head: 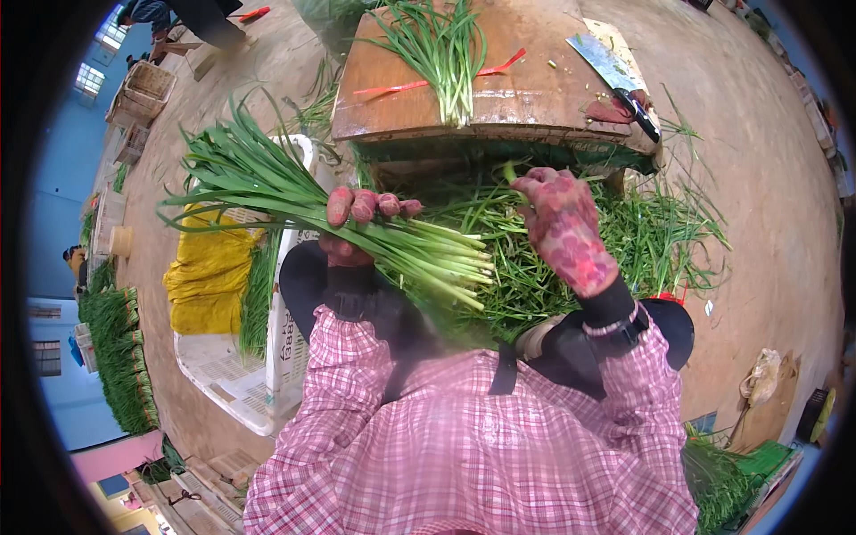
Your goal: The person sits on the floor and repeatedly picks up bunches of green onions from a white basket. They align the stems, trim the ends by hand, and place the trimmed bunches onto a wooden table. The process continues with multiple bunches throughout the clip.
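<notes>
My left hand (364,214) is closed around a bunch of green garlic chives (428,247), leaves to the left and pale stem ends to the right. To the right of those ends, my right hand (558,221) pinches a small green piece of stalk or leaf (510,172) by its fingertips. Both hands wear patterned pink coverings. On the wooden board (521,100) ahead, a smaller chive bunch (448,60) lies across a red tie strip (394,87). A cleaver (605,63) with a black handle rests at the board's right side, beside a dark red cloth (610,111).
Loose chive trimmings (535,287) cover the floor below the board and between my knees. On my left stands a white plastic crate (271,348) with a yellow sack (207,274) and chives. Bundled chives (117,354) are stacked far left. A person (200,17) is at upper left.
</notes>
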A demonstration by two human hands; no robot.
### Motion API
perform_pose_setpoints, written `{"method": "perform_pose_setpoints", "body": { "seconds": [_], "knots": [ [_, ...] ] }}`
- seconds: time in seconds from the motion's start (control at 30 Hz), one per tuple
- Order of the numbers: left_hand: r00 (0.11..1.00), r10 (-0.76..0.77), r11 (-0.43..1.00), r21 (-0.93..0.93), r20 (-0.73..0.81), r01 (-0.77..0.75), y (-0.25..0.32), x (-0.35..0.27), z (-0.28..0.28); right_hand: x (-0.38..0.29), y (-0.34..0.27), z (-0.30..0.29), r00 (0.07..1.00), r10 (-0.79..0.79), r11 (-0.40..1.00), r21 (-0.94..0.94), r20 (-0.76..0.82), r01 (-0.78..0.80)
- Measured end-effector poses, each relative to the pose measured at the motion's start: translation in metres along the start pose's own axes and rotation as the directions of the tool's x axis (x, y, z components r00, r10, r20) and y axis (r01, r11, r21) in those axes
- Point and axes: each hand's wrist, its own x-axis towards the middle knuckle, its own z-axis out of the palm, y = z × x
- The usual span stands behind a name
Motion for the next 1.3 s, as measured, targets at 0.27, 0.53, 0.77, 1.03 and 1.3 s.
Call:
{"method": "perform_pose_setpoints", "body": {
  "seconds": [0.27,0.53,0.77,1.03,1.3],
  "knots": [
    [0.995,-0.007,0.998,0.055,-0.099,0.013,-0.008,-0.003,-0.003,-0.016,-0.043,0.024,0.940,-0.301,0.911,0.244,-0.159,0.332],
    [0.997,-0.065,0.997,0.038,-0.029,0.066,-0.006,-0.003,-0.002,-0.006,-0.049,0.008,0.968,-0.180,0.848,0.471,-0.174,0.242],
    [0.999,-0.041,0.999,0.010,0.029,0.041,-0.020,0.002,0.001,0.005,-0.043,0.021,0.945,-0.112,0.605,0.776,0.307,-0.180],
    [0.978,-0.024,0.999,0.023,-0.207,0.029,-0.008,0.000,-0.002,0.008,-0.007,-0.005,0.984,0.173,0.982,0.070,0.034,-0.175],
    [0.589,0.008,0.999,0.033,-0.808,0.031,-0.040,0.015,0.012,-0.011,-0.051,0.058,0.996,0.027,0.999,0.043,0.088,-0.031]
  ]
}}
